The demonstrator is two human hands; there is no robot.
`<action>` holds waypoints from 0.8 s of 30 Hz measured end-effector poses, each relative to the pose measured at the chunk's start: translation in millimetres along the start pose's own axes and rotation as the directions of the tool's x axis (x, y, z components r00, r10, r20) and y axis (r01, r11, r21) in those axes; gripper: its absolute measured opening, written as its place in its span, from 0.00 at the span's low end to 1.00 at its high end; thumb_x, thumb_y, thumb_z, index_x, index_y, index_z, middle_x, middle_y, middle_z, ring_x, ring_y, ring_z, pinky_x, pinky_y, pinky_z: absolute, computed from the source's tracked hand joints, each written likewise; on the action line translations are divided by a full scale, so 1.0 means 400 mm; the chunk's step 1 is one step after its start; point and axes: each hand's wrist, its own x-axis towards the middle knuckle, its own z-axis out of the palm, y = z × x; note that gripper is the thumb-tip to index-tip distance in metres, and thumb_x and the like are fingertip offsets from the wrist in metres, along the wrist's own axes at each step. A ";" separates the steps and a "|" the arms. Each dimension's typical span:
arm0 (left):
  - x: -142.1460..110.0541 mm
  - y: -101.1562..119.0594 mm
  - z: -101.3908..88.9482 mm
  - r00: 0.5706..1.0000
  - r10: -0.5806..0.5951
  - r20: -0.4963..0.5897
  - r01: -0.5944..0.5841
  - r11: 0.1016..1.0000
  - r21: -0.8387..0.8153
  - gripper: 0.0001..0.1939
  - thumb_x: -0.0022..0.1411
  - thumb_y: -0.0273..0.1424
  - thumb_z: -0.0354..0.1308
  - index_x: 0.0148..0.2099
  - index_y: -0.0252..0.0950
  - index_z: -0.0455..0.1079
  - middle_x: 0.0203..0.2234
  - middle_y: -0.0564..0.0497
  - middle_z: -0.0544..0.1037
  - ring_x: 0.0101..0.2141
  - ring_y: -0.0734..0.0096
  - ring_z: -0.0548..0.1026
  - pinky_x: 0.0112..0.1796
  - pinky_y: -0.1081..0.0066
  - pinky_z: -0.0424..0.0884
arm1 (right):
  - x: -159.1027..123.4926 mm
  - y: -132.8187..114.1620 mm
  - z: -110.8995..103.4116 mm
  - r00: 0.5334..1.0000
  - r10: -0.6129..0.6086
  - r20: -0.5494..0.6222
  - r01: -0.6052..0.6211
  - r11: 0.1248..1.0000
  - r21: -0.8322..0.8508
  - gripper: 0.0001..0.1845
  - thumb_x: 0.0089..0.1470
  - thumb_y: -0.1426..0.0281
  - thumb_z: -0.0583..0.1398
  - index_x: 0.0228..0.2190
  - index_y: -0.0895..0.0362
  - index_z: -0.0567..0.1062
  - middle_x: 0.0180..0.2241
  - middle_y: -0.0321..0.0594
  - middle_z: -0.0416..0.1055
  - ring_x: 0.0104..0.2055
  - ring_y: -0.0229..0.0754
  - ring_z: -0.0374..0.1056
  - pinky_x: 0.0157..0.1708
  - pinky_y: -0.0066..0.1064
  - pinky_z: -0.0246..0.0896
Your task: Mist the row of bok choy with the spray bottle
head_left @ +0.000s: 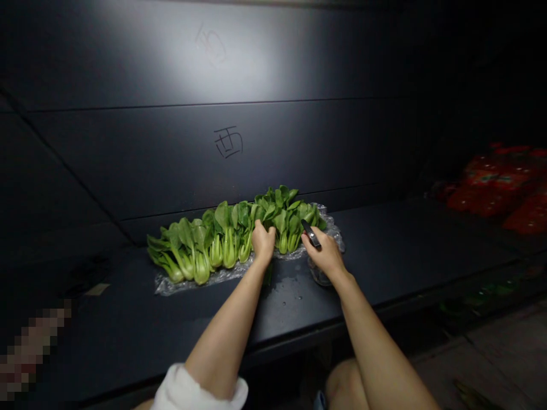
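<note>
Several heads of green bok choy point(200, 256) stand in a row on clear plastic film point(164, 285), leaning toward the dark back panel. My left hand point(264, 242) is closed at the middle of the row, among the leaves. It seems to grip a bok choy, mostly hidden by the hand; a bit of green shows below the wrist. My right hand point(325, 253) is wrapped round the neck of a spray bottle with a black spray head point(311, 234), at the row's right end. The bottle's clear body point(318, 274) is partly visible under the hand.
The dark shelf point(393, 245) is wet with drops in front of the greens. A panel point(299, 142) with handwritten marks rises behind. Red packages point(491, 188) lie at the far right. A small pale scrap point(97, 289) and a pixelated patch point(34, 353) are at left.
</note>
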 end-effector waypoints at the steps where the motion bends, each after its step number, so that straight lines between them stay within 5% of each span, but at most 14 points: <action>1: 0.008 -0.015 -0.010 0.999 -0.025 -0.037 0.024 0.999 -0.038 0.16 0.58 0.31 0.51 0.48 0.32 0.66 0.33 0.41 0.79 0.37 0.56 0.78 0.38 0.64 0.71 | 0.000 -0.003 0.002 1.000 -0.004 0.007 0.004 1.000 -0.008 0.14 0.57 0.62 0.52 0.36 0.56 0.74 0.31 0.43 0.76 0.34 0.44 0.72 0.31 0.28 0.56; 5: 0.023 -0.066 -0.031 0.995 -0.074 -0.072 0.066 0.992 -0.107 0.23 0.59 0.33 0.53 0.54 0.27 0.61 0.37 0.36 0.78 0.40 0.53 0.77 0.40 0.63 0.72 | -0.001 -0.017 0.005 1.000 -0.006 0.030 0.007 0.999 -0.035 0.15 0.58 0.62 0.51 0.37 0.56 0.74 0.31 0.43 0.75 0.35 0.45 0.71 0.31 0.28 0.55; 10: 0.005 -0.098 -0.007 0.984 0.167 -0.065 -0.175 0.974 -0.142 0.37 0.57 0.36 0.59 0.63 0.25 0.51 0.52 0.29 0.68 0.54 0.49 0.69 0.50 0.60 0.67 | 0.002 -0.024 0.008 0.999 0.036 0.041 -0.032 0.997 -0.072 0.15 0.58 0.62 0.52 0.39 0.56 0.74 0.34 0.46 0.77 0.36 0.46 0.72 0.32 0.29 0.55; 15: -0.018 -0.090 0.009 0.942 0.320 -0.103 -0.328 0.942 -0.067 0.34 0.61 0.31 0.55 0.66 0.30 0.48 0.46 0.39 0.68 0.48 0.58 0.72 0.48 0.62 0.68 | 0.005 -0.024 0.011 0.998 0.042 0.050 -0.039 0.997 -0.068 0.15 0.58 0.62 0.52 0.39 0.56 0.74 0.34 0.45 0.77 0.36 0.47 0.72 0.31 0.28 0.55; 20: -0.048 -0.056 0.021 0.929 0.370 0.025 -0.370 0.922 0.118 0.39 0.62 0.35 0.55 0.68 0.27 0.41 0.44 0.38 0.69 0.41 0.58 0.74 0.41 0.65 0.70 | 0.010 -0.027 0.012 0.997 0.056 0.055 -0.052 0.996 -0.068 0.15 0.58 0.63 0.52 0.40 0.56 0.74 0.35 0.46 0.77 0.38 0.47 0.73 0.32 0.29 0.56; 24: -0.066 -0.038 0.030 0.865 0.472 0.170 -0.499 0.843 0.199 0.42 0.61 0.40 0.55 0.68 0.26 0.40 0.44 0.37 0.71 0.46 0.56 0.72 0.45 0.63 0.68 | 0.012 -0.029 0.014 0.997 0.048 0.062 -0.044 0.997 -0.066 0.15 0.58 0.64 0.52 0.39 0.57 0.74 0.35 0.46 0.77 0.38 0.47 0.73 0.33 0.29 0.56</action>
